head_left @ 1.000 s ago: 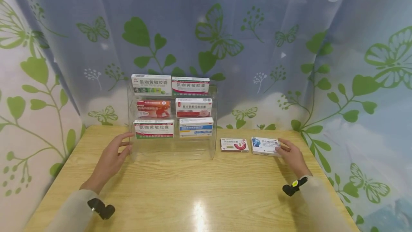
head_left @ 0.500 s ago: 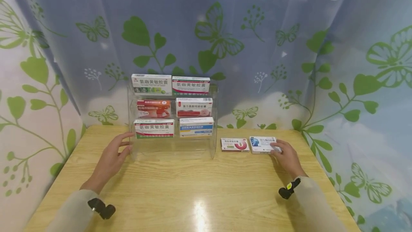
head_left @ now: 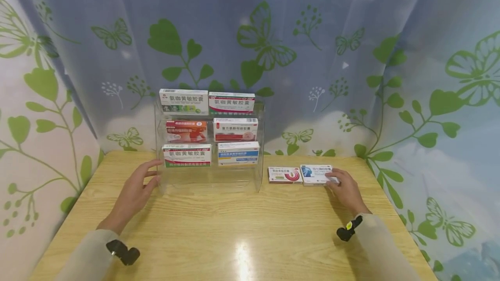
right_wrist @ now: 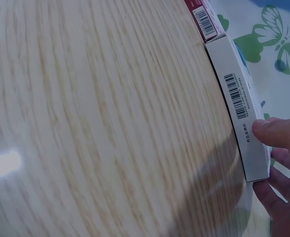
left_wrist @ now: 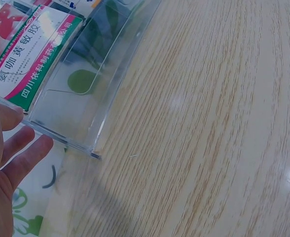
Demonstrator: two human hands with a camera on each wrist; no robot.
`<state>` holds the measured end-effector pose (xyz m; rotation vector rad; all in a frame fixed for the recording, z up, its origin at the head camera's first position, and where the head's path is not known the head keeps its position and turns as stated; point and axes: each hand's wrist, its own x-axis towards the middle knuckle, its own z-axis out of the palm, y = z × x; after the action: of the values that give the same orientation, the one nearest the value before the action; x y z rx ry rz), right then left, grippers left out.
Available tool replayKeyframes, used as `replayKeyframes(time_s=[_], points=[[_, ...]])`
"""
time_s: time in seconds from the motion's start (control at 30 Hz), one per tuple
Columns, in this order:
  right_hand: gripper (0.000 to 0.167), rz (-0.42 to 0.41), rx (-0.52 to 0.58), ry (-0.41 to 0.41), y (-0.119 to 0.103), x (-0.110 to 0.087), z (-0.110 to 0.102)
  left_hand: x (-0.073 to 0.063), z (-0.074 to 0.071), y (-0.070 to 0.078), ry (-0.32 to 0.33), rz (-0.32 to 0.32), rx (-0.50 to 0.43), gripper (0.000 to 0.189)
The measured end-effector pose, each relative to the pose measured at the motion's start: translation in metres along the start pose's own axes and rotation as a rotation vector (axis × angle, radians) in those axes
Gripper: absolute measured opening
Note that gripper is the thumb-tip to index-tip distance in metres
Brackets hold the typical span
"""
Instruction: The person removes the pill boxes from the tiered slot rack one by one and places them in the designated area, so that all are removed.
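A white-and-blue medicine box (head_left: 314, 174) lies flat on the table at the right. My right hand (head_left: 345, 190) grips its right end; in the right wrist view the thumb (right_wrist: 271, 132) is on its barcoded side and fingers are at its end. Its left end meets a white-and-red medicine box (head_left: 284, 175). On the left, a clear tiered display rack (head_left: 211, 178) holds several medicine boxes in two columns. Fairly straight fingers of my left hand (head_left: 133, 192) touch the rack's left side, near a green-and-red medicine box (left_wrist: 39, 54) in the lowest filled tier.
The wooden table (head_left: 218, 233) extends in front of the rack and the boxes. Behind it hangs a blue curtain (head_left: 218, 34) printed with leaves and butterflies, and patterned cloth closes both sides. The rack's bottom tier, below the filled rows, holds no box.
My right hand has slid the white-and-blue medicine box left along the table, closing the gap to the white-and-red one. My left hand has stayed at the rack's side.
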<state>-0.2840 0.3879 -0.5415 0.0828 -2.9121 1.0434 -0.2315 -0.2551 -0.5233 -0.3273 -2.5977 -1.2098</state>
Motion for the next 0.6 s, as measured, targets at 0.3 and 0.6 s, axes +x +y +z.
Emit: replayKeyframes(time_s=[0.3, 0.6], points=[[0.036, 0.029, 0.019, -0.012, 0.001, 0.001, 0.002, 0.0, 0.0, 0.0, -0.003, 0.004, -0.004, 0.05], [0.037, -0.133, 0.004, 0.109, -0.017, 0.001, 0.001, 0.001, -0.001, 0.001, 0.001, -0.006, -0.008, 0.049]])
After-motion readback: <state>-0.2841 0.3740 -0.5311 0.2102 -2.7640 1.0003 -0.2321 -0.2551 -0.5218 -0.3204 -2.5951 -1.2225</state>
